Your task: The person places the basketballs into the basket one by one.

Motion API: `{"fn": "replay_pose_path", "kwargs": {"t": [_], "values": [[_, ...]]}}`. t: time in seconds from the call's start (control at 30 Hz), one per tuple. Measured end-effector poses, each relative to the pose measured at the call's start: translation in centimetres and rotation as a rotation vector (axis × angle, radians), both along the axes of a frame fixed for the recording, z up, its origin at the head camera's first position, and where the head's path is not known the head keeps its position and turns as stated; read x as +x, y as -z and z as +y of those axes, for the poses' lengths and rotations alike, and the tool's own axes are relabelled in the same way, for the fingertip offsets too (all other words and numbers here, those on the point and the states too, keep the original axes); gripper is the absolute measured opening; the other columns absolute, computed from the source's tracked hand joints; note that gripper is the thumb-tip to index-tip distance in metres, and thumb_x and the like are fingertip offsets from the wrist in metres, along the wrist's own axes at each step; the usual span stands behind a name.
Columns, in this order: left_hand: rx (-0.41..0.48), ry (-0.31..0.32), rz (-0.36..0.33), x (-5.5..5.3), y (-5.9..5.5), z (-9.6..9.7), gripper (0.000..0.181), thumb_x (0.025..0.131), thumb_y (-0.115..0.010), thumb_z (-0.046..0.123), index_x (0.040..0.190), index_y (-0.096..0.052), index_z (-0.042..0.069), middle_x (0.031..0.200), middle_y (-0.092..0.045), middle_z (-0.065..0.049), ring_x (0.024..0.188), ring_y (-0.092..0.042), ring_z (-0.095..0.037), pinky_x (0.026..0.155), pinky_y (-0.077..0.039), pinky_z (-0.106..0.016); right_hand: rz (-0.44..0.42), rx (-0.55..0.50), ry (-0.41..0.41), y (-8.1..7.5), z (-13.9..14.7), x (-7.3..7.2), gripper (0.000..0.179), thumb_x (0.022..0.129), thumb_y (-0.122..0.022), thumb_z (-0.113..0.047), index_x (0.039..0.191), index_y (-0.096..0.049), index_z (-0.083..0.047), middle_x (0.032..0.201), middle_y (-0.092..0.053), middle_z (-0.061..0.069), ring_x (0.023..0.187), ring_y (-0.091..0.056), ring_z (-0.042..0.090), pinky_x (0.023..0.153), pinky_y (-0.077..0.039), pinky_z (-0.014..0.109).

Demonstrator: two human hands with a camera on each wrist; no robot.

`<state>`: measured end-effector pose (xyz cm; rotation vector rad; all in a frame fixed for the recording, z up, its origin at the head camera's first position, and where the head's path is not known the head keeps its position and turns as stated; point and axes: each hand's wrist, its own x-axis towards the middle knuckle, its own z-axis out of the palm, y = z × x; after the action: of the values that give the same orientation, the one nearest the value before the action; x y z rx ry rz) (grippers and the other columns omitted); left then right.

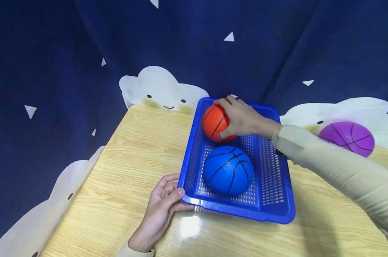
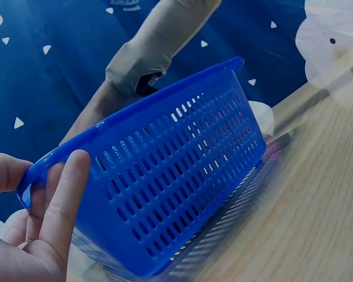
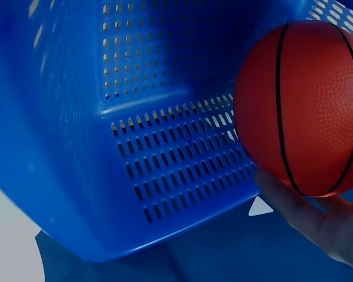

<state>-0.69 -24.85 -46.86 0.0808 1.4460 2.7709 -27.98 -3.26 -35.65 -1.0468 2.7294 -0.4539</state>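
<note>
A blue plastic basket (image 1: pixel 285 185) with slotted walls stands on the wooden table, turned at an angle. My left hand (image 1: pixel 162 205) grips its near left corner, thumb on the rim and fingers beneath; the left wrist view shows this hand (image 2: pixel 41 217) at the rim beside the slotted wall. At the far left inside the basket, my right hand (image 1: pixel 240 116) holds a red-orange toy basketball (image 1: pixel 213 121), fingers spread over its far side and thumb on the near side. A larger blue toy basketball (image 1: pixel 228 171) lies on the basket floor, nearer to me.
A purple toy basketball (image 1: pixel 348 137) sits to the right, partly hidden behind my right sleeve (image 1: pixel 329 167). Bare wooden table (image 1: pixel 133 153) extends left of the basket. Behind it hangs a dark blue curtain (image 1: pixel 181 39) printed with clouds and white triangles.
</note>
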Motion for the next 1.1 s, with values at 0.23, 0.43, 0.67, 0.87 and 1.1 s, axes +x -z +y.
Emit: {"fn": "replay_pose_path", "kwargs": {"t": [0.23, 0.43, 0.67, 0.87, 1.1], "values": [[-0.003, 0.002, -0.002, 0.0, 0.2, 0.1, 0.035, 0.104, -0.057, -0.009, 0.138, -0.052, 0.002, 0.109, -0.070, -0.013, 0.089, -0.079, -0.021, 0.083, -0.072, -0.043, 0.004, 0.026, -0.003, 0.9, -0.2, 0.2, 0.108, 0.075, -0.098, -0.039, 0.162, -0.042, -0.009, 0.137, -0.050, 0.021, 0.119, -0.056, 0.045, 0.098, -0.064, 0.060], [-0.009, -0.003, 0.003, 0.0, 0.2, 0.0, 0.035, 0.104, -0.058, -0.008, 0.138, -0.052, 0.000, 0.109, -0.070, -0.015, 0.090, -0.079, -0.022, 0.084, -0.072, -0.043, -0.005, 0.024, -0.002, 1.3, -0.2, 0.3, 0.109, 0.075, -0.097, -0.040, 0.163, -0.040, -0.010, 0.141, -0.049, 0.021, 0.122, -0.055, 0.045, 0.099, -0.063, 0.062], [-0.018, -0.013, 0.006, -0.1, 0.0, 0.0, 0.034, 0.105, -0.057, -0.008, 0.137, -0.052, 0.001, 0.110, -0.071, -0.015, 0.090, -0.079, -0.021, 0.084, -0.072, -0.043, -0.030, 0.025, 0.004, 1.3, -0.2, 0.2, 0.110, 0.077, -0.097, -0.041, 0.165, -0.037, -0.011, 0.145, -0.048, 0.022, 0.124, -0.054, 0.045, 0.103, -0.062, 0.064], [-0.027, -0.012, 0.005, -0.2, 0.1, -0.2, 0.034, 0.105, -0.058, -0.008, 0.137, -0.053, 0.001, 0.108, -0.070, -0.015, 0.089, -0.079, -0.021, 0.084, -0.072, -0.043, -0.049, 0.058, 0.017, 1.2, -0.3, 0.2, 0.114, 0.078, -0.097, -0.043, 0.168, -0.034, -0.012, 0.150, -0.046, 0.022, 0.127, -0.053, 0.045, 0.105, -0.060, 0.066], [-0.075, -0.044, -0.035, 0.2, 0.4, -0.5, 0.036, 0.104, -0.059, -0.008, 0.138, -0.052, -0.001, 0.106, -0.070, -0.016, 0.086, -0.079, -0.023, 0.082, -0.072, -0.047, -0.052, 0.100, 0.011, 0.9, -1.0, 0.3, 0.117, 0.080, -0.094, -0.053, 0.171, -0.030, -0.015, 0.158, -0.045, 0.021, 0.135, -0.049, 0.046, 0.108, -0.054, 0.072]]}}
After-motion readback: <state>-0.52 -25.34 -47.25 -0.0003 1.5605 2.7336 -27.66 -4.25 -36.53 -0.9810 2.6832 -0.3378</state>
